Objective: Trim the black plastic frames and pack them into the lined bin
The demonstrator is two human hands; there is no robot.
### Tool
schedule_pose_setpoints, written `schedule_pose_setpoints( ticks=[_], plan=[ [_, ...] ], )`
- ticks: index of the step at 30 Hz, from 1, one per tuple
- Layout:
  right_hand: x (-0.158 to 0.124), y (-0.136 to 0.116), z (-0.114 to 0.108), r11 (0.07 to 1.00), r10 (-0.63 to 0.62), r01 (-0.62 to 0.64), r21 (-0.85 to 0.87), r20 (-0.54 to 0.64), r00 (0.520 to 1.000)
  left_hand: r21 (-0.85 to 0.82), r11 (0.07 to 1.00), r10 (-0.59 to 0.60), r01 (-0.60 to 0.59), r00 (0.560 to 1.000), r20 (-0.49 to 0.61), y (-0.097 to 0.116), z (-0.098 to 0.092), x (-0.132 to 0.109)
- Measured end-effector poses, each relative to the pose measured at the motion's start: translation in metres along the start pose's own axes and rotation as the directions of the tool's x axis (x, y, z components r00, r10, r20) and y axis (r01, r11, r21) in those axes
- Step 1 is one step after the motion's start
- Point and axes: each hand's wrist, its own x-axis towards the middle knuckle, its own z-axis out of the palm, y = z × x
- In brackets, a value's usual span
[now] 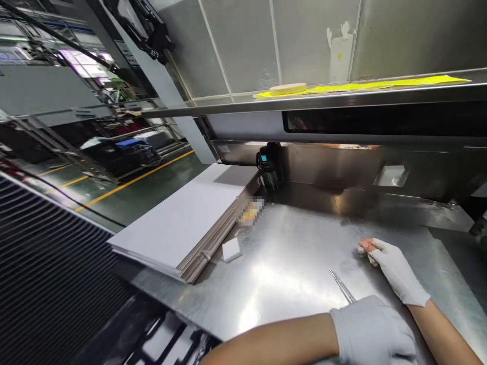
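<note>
My left hand (375, 332), in a white glove, is closed around thin metal tweezers (342, 286). Their tips point up and left, just over the steel table (289, 274). My right hand (395, 271), also gloved, lies further back on the table. Its fingers are drawn together and a bare fingertip touches the metal. I cannot see whether anything sits under that fingertip. The two hands are about a hand's width apart.
A stack of white sheets (182, 223) lies at the table's left, with a small white block (231, 249) beside it. A black handheld device (268, 165) stands at the back. On the shelf above are a tape roll (288, 88) and yellow strips (380, 83). The table's near-left edge drops off to the factory floor.
</note>
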Motion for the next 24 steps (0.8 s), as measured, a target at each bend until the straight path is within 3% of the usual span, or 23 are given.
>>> schedule_pose_setpoints(
  ticks=[11,18,24],
  plan=[
    [-0.002,-0.015,0.004,1.0,0.005,-0.005,0.003,-0.008,1.0,-0.015,1.0,-0.001,0.001,1.0,0.014,0.0,-0.002,-0.001],
    [-0.002,-0.015,0.005,0.998,-0.035,0.034,-0.051,-0.01,0.999,-0.04,0.999,-0.021,0.024,0.996,0.091,-0.001,-0.006,0.003],
    [-0.002,-0.014,0.008,0.998,-0.054,0.054,-0.017,0.006,0.999,-0.017,1.0,-0.016,0.017,0.999,0.032,0.0,-0.004,0.001]
  ],
)
